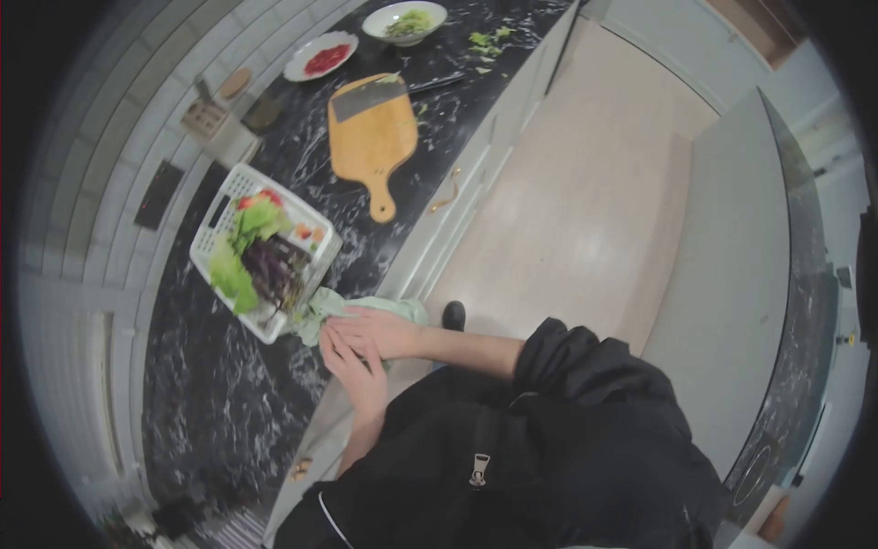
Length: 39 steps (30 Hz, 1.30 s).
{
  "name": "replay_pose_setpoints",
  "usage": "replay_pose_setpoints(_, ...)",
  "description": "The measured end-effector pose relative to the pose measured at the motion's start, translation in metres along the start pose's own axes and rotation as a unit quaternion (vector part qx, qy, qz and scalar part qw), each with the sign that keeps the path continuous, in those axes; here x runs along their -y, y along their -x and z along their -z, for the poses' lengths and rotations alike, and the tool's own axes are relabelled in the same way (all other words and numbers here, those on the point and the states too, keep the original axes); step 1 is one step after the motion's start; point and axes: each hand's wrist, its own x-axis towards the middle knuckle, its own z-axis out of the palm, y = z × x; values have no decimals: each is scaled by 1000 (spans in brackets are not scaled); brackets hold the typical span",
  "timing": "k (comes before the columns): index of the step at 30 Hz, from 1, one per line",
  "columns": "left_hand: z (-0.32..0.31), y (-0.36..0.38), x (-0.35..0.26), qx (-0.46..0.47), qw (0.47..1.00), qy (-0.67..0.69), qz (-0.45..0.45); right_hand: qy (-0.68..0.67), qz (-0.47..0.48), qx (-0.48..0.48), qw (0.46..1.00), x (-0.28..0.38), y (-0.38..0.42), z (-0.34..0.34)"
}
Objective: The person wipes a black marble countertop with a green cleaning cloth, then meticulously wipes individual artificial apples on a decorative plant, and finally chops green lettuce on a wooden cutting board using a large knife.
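A light green cloth [400, 308] lies at the counter's front edge, beside the white basket [322, 265]. My right hand [382, 333] is over the cloth, its fingers stretched out and touching it. Just below, my left hand [358, 373] meets my right hand, with its fingers extended and slightly apart. Part of the cloth is hidden under both hands. The basket holds green lettuce [230, 274], dark purple leaves [274, 265] and some red pieces [265, 199].
Further up the black marble counter [210, 393] are a wooden cutting board [375, 137] with a cleaver [369, 97] on it, a plate of red pieces [326, 60], a bowl of chopped greens [408, 25] and loose green leaves [489, 41]. A knife block [218, 131] stands by the wall.
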Motion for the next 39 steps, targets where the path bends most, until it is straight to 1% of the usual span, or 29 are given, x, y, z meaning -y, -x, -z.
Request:
replay_pose_setpoints(2, -10, -10, -23, 48, 991, 124, -12, -186, -8, -67, 980, -40, 15, 16)
replay_pose_setpoints(3, -15, -16, -37, 59, 984, 165, -10, -228, -10, -73, 971, -59, 28, 23)
replay_pose_setpoints(5, -25, -46, -65, 82, 955, 282, -34, -255, -29, -89, 962, -114, 55, 33)
replay_pose_setpoints(6, -24, -54, -71, 87, 947, 307, -41, -262, -33, -97, 959, -125, 64, 37)
replay_pose_setpoints(8, -39, -93, -94, 23, 923, 370, -103, -322, -65, -76, 941, -169, 88, 51)
replay_pose_setpoints(9, -39, -96, -99, 9, 916, 384, -118, -339, -74, -71, 935, -173, 101, 57)
replay_pose_setpoints(10, -48, -112, -111, 6, 906, 405, -127, -346, -86, -76, 931, -197, 117, 64)
replay_pose_setpoints(12, -52, -122, -119, 0, 894, 427, -135, -364, -98, -87, 922, -218, 147, 72)
replay_pose_setpoints(13, -65, -138, -129, -16, 900, 418, -126, -347, -158, -90, 920, -246, 168, 72)
replay_pose_setpoints(15, -77, -146, -135, -46, 911, 398, -101, -316, -276, -93, 903, -273, 206, 73)
replay_pose_setpoints(16, -93, -159, -149, -65, 916, 385, -88, -300, -329, -96, 890, -303, 231, 71)
replay_pose_setpoints(17, -104, -167, -160, -76, 920, 377, -81, -294, -354, -97, 883, -326, 248, 74)
replay_pose_setpoints(19, -128, -190, -190, -81, 919, 386, -2, -321, -535, -75, 778, -379, 271, 88)
replay_pose_setpoints(20, -145, -202, -211, -89, 917, 387, 25, -328, -570, -62, 751, -409, 287, 93)
replay_pose_setpoints(22, -175, -219, -259, -86, 890, 426, 137, -333, -672, -77, 657, -471, 319, 97)
replay_pose_setpoints(24, -195, -243, -300, -92, 891, 404, 185, -330, -686, -123, 636, -528, 346, 80)
replay_pose_setpoints(26, -210, -270, -340, -55, 875, 431, 214, -317, -705, -162, 614, -600, 366, 74)
replay_pose_setpoints(27, -214, -284, -355, -55, 871, 432, 230, -322, -704, -164, 611, -643, 368, 77)
replay_pose_setpoints(29, -214, -304, -378, -47, 892, 394, 216, -296, -685, -256, 615, -741, 353, 92)
replay_pose_setpoints(30, -215, -308, -385, -53, 897, 379, 223, -299, -674, -271, 619, -788, 343, 95)
replay_pose_setpoints(31, -216, -307, -387, -78, 900, 356, 241, -203, -632, -317, 677, -832, 331, 95)
replay_pose_setpoints(32, -216, -305, -387, -104, 902, 329, 259, -108, -578, -365, 722, -874, 313, 91)
replay_pose_setpoints(33, -213, -302, -387, -126, 902, 306, 276, -75, -542, -387, 742, -908, 295, 82)
replay_pose_setpoints(35, -205, -295, -386, -149, 888, 265, 345, 24, -551, -333, 765, -962, 263, 59)
replay_pose_setpoints(36, -202, -293, -385, -161, 881, 249, 368, 40, -547, -318, 773, -978, 247, 46)
replay_pose_setpoints(38, -198, -285, -380, -189, 871, 236, 386, 102, -492, -289, 815, -986, 223, 18)
replay_pose_setpoints(39, -196, -284, -374, -198, 868, 231, 393, 114, -476, -283, 825, -956, 201, 16)
